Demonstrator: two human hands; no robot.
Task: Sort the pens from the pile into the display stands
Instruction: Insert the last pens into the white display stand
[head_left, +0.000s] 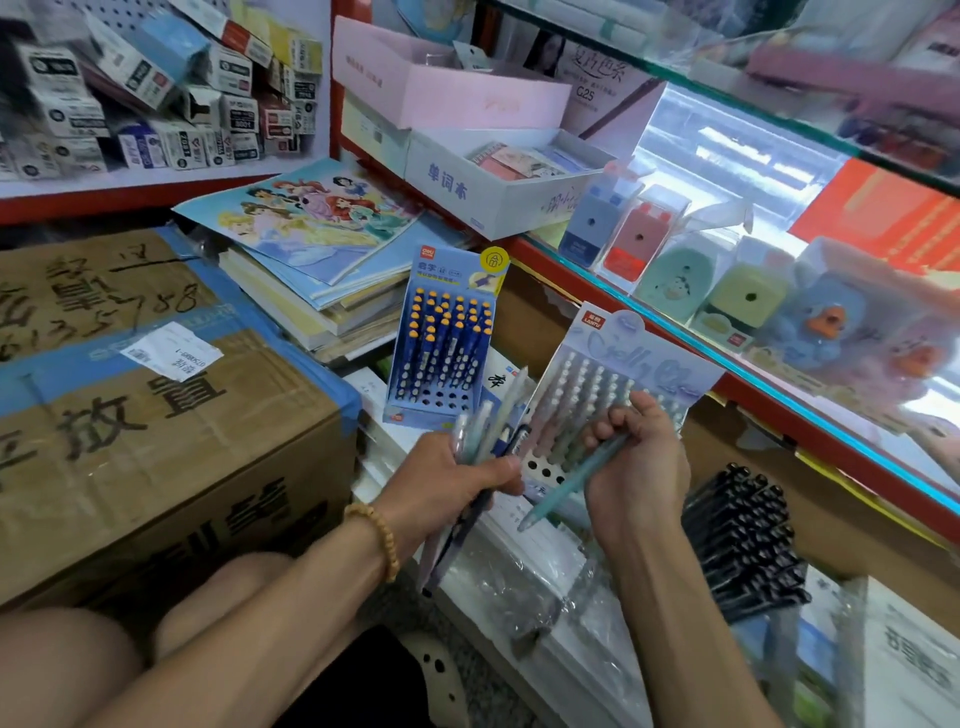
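My left hand (457, 480) grips a bundle of pens (485, 434), pale ones and dark blue ones, fanned upward and hanging below the fist. My right hand (636, 467) holds a single light teal pen (566, 488), tip pointing down-left, in front of the pale lilac display stand (644, 348). That stand is filled with pastel pens, with a few open holes (543, 467) at its lower left. A blue display stand (447, 332) with orange-capped navy pens stands behind my left hand; its bottom rows of holes are open.
A large taped cardboard box (156, 415) sits at the left. Stacked books (332, 291) lie behind the blue stand. A tray of black pens (743, 540) is at the right. A glass counter (779, 364) with sharpeners runs along the right. Plastic-wrapped packs (545, 587) lie underneath.
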